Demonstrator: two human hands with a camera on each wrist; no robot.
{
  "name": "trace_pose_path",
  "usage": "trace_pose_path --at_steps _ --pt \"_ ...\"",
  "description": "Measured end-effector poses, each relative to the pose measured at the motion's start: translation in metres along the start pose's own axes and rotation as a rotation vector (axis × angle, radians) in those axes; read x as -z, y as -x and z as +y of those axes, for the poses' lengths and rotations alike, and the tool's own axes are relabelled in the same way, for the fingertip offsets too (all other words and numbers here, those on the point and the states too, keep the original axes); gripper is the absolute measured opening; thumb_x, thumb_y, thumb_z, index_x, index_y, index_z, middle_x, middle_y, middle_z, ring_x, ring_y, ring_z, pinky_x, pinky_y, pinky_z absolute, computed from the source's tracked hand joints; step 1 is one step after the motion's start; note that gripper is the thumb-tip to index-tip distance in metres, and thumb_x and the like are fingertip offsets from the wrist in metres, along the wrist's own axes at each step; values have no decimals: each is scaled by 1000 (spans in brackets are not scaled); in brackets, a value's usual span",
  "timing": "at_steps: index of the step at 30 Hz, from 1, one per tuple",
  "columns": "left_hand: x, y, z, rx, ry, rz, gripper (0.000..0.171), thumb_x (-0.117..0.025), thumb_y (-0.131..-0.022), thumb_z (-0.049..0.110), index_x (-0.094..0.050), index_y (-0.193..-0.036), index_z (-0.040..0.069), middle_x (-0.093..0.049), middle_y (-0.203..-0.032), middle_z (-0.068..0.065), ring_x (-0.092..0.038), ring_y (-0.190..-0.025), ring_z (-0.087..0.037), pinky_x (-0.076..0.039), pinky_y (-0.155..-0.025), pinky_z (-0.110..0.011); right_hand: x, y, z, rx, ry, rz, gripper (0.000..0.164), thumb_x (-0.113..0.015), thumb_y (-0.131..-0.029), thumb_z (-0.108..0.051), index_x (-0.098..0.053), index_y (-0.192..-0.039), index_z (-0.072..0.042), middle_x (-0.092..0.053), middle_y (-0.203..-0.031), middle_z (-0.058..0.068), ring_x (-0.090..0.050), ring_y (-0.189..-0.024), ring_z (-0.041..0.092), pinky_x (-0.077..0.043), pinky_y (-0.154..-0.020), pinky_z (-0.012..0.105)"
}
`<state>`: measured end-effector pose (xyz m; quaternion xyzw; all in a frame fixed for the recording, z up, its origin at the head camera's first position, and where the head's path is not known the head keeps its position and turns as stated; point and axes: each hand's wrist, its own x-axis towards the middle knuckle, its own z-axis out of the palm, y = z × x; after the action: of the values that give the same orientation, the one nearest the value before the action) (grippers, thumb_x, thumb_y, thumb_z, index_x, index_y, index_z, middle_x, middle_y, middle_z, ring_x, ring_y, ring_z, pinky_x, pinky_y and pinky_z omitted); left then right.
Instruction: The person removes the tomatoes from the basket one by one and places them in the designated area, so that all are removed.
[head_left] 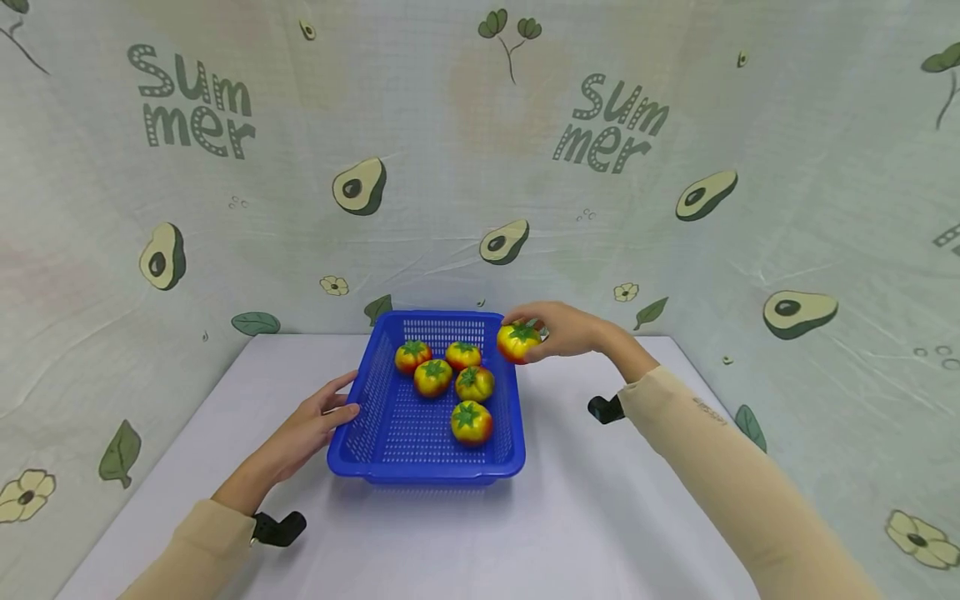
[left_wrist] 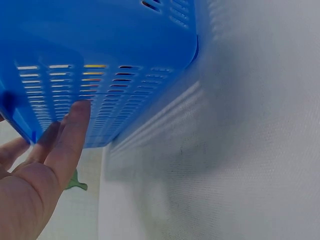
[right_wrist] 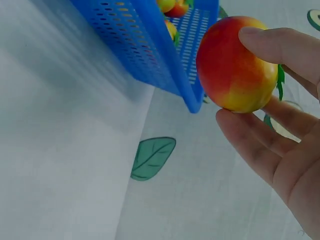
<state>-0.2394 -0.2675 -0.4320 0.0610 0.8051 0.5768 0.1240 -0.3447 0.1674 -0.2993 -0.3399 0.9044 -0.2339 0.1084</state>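
A blue perforated plastic basket (head_left: 401, 429) stands on the white table. Inside lie several red-and-yellow tomatoes (head_left: 432, 378) with green leafy tops, mostly toward the back and right. My right hand (head_left: 566, 329) holds another tomato (right_wrist: 235, 65) between thumb and fingers, just at the basket's right rim near the back corner. In the right wrist view that tomato is beside the rim, its red side showing. At the basket's left side is my left hand (head_left: 311, 421), its fingers extended against the outer wall (left_wrist: 100, 85) and its thumb near the rim.
The white tabletop (head_left: 570, 500) extends around the basket. Behind and on both sides hangs a pale cloth (head_left: 420, 100) printed with avocados, leaves, flowers and lettering. A black wrist device (head_left: 279, 529) sticks out at the left cuff, another device (head_left: 606, 409) at the right.
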Motion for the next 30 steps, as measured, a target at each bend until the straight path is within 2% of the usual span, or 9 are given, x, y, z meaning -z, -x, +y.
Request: trace_pose_path --at_steps 13,22,30 --pt "0 -1 -1 -8 2 -8 80 -57 -111 36 -9 -173 19 -27 -165 -33 -42 -145 -53 -39 -117 -68 -4 15 41 -106 19 60 59 -81 -93 -14 -61 -148 -15 -58 -150 16 -57 -134 42 -54 -108 58" --pt "0 0 -1 -3 13 3 78 -58 -110 37 -14 -172 21 -32 -163 -31 -48 -142 -48 -41 -117 -65 -17 17 73 -178 8 82 60 -80 -94 -16 -58 -150 -14 -57 -149 22 -56 -132 44 -52 -108 61" --pt "0 1 -1 1 10 8 78 -58 -110 38 -15 -172 21 -33 -163 -30 -47 -143 -49 -42 -117 -65 -28 17 87 -221 -18 78 60 -78 -95 -12 -56 -151 -12 -55 -150 25 -55 -131 46 -51 -109 62"
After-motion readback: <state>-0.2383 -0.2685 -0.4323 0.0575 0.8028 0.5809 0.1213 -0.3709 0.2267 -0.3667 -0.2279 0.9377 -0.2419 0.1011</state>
